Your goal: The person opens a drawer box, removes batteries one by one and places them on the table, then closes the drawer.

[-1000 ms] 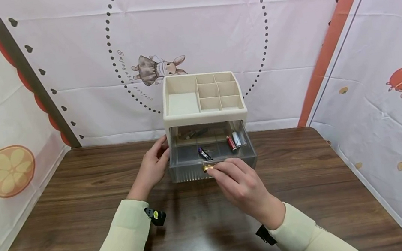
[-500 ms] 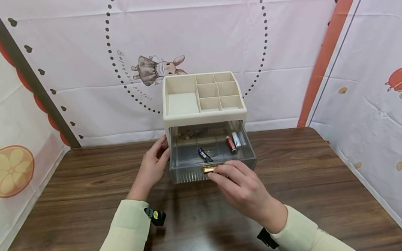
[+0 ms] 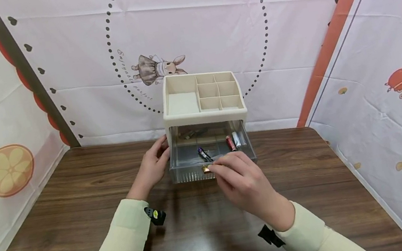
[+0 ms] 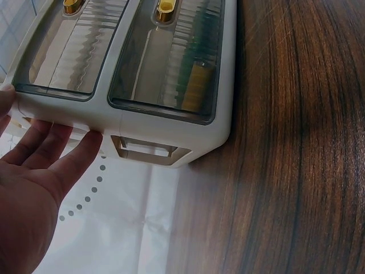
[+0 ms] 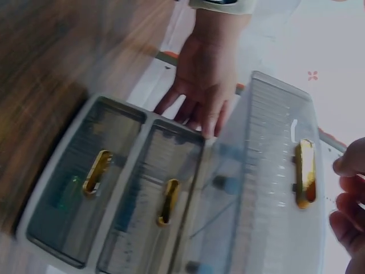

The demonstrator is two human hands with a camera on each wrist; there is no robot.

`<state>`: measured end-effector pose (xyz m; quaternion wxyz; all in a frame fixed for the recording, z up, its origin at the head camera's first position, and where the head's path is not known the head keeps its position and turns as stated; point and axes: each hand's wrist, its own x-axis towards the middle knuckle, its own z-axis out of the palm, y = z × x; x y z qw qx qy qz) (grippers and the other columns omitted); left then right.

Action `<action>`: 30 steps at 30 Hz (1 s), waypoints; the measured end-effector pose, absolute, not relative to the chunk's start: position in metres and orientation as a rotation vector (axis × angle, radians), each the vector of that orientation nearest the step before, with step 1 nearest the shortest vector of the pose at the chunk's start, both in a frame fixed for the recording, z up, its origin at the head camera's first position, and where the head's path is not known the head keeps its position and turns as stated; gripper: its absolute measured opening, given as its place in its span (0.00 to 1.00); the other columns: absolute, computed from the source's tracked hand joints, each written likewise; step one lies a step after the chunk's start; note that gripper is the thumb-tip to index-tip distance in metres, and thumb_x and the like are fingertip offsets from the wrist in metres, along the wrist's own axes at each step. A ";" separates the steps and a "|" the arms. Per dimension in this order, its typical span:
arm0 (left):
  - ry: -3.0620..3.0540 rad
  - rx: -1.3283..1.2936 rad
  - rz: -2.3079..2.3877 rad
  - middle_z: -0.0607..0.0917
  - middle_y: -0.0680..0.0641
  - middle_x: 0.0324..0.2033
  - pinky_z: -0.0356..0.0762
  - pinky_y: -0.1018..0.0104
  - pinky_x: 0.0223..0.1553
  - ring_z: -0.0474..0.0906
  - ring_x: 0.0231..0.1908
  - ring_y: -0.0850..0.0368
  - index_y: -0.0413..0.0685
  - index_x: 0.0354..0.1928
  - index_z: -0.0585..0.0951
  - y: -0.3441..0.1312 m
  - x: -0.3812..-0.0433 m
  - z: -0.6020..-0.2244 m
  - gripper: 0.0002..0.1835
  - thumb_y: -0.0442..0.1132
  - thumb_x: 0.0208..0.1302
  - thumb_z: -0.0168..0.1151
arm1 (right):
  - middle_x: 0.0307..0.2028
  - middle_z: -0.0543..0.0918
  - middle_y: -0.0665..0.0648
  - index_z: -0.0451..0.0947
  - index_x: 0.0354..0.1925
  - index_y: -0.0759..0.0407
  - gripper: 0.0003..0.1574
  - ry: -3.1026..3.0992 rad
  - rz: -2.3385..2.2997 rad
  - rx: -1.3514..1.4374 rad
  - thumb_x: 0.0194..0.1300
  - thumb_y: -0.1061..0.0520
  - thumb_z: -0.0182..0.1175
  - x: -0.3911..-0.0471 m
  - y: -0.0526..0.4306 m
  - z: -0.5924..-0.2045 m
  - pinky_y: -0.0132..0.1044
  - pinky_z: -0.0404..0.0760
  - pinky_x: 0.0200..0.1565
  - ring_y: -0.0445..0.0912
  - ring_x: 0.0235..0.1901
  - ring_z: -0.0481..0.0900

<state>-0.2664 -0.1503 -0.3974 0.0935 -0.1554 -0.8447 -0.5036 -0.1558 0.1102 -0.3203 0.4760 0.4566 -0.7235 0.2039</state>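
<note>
A cream desktop organizer (image 3: 205, 118) stands on the table with its smoky, see-through top drawer (image 3: 186, 158) pulled out. Inside the drawer lie a dark stick with white lettering and a purple end (image 3: 203, 154), a red battery-like cylinder (image 3: 230, 143) and pale cylinders (image 3: 236, 139). My left hand (image 3: 154, 165) touches the organizer's left side, fingers nearly straight against it and thumb at the front edge. My right hand (image 3: 244, 182) is in front of the drawer. In the right wrist view its loosely bent fingers stand just off the drawer's gold handle (image 5: 305, 174), holding nothing.
Two lower drawers with gold handles, the middle one (image 4: 74, 57) and the bottom one (image 4: 171, 63), are closed. Divided compartments (image 3: 218, 90) top the organizer. A printed cloth wall (image 3: 189, 23) rises behind the wooden table (image 3: 113, 164).
My right fingers have come off the gold handle, and the hand has shifted slightly, covering the red cylinder's lower end. The drawer stays out; my left hand has not moved.
</note>
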 end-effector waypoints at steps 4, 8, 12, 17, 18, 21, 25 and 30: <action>-2.510 -0.461 -1.493 0.79 0.40 0.54 0.75 0.47 0.54 0.77 0.55 0.46 0.55 0.74 0.60 -0.151 -0.267 -0.397 0.28 0.46 0.75 0.48 | 0.35 0.83 0.56 0.85 0.38 0.62 0.09 -1.870 0.535 1.079 0.58 0.67 0.63 -0.156 0.110 -0.311 0.39 0.79 0.41 0.50 0.36 0.78; -2.520 -0.463 -1.490 0.79 0.40 0.54 0.75 0.47 0.54 0.77 0.55 0.46 0.55 0.74 0.60 -0.151 -0.267 -0.397 0.28 0.46 0.75 0.48 | 0.36 0.83 0.56 0.85 0.39 0.62 0.11 -1.914 0.549 1.062 0.53 0.67 0.68 -0.158 0.110 -0.304 0.41 0.80 0.45 0.49 0.35 0.78; -2.518 -0.460 -1.499 0.79 0.40 0.55 0.75 0.48 0.55 0.76 0.56 0.46 0.55 0.73 0.61 -0.150 -0.268 -0.397 0.27 0.45 0.75 0.49 | 0.37 0.83 0.57 0.85 0.39 0.62 0.13 -1.926 0.575 1.061 0.52 0.64 0.71 -0.164 0.110 -0.298 0.42 0.80 0.45 0.50 0.36 0.79; -2.501 -0.477 -1.519 0.79 0.40 0.54 0.76 0.48 0.54 0.77 0.55 0.46 0.54 0.74 0.60 -0.149 -0.267 -0.398 0.27 0.44 0.75 0.48 | 0.37 0.83 0.57 0.85 0.38 0.61 0.13 -1.982 0.581 1.026 0.52 0.62 0.72 -0.171 0.111 -0.295 0.41 0.79 0.41 0.50 0.38 0.79; -2.500 -0.480 -1.522 0.79 0.40 0.54 0.76 0.48 0.53 0.77 0.55 0.46 0.53 0.74 0.60 -0.149 -0.266 -0.398 0.27 0.44 0.75 0.48 | 0.37 0.83 0.57 0.85 0.38 0.61 0.12 -1.990 0.582 1.019 0.52 0.63 0.72 -0.172 0.111 -0.295 0.41 0.80 0.41 0.50 0.38 0.79; -2.492 -0.484 -1.526 0.80 0.39 0.54 0.76 0.48 0.53 0.77 0.54 0.46 0.53 0.73 0.61 -0.149 -0.266 -0.398 0.27 0.44 0.75 0.49 | 0.37 0.83 0.57 0.85 0.39 0.61 0.12 -2.028 0.596 0.995 0.53 0.62 0.72 -0.177 0.111 -0.294 0.42 0.80 0.42 0.50 0.39 0.80; -2.489 -0.475 -1.521 0.80 0.39 0.54 0.77 0.49 0.52 0.78 0.54 0.46 0.54 0.73 0.61 -0.150 -0.265 -0.397 0.27 0.44 0.75 0.49 | 0.38 0.85 0.55 0.85 0.40 0.58 0.11 -2.135 0.600 0.960 0.56 0.60 0.70 -0.181 0.109 -0.289 0.42 0.80 0.43 0.50 0.40 0.81; -2.495 -0.468 -1.511 0.80 0.39 0.54 0.76 0.48 0.53 0.77 0.54 0.46 0.54 0.73 0.61 -0.150 -0.264 -0.396 0.27 0.44 0.75 0.49 | 0.40 0.87 0.53 0.85 0.42 0.57 0.12 -2.357 0.606 0.908 0.59 0.56 0.68 -0.183 0.106 -0.281 0.43 0.80 0.43 0.48 0.41 0.83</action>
